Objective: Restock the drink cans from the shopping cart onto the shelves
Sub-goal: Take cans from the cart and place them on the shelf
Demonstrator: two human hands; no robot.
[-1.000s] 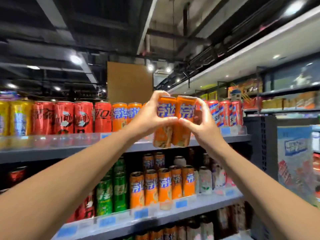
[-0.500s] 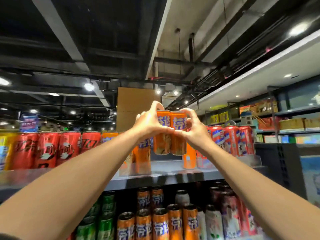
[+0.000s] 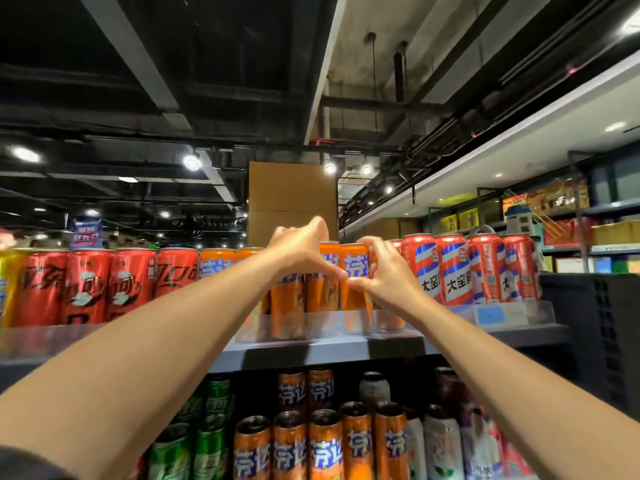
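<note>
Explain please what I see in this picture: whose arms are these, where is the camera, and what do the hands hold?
The camera sits on a person's head, so you see that person's own bare arms reaching forward. The left hand and the right hand each grip one of the two orange cans, side by side, at the top shelf, among other orange cans. Red cans stand to the left, red cans with blue and white stripes to the right. A lower shelf holds more cans.

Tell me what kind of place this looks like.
Most likely a supermarket drinks aisle: shelves lined with orange cans and red cans, a blue price tag on the shelf edge, and more stocked shelving beyond.
</note>
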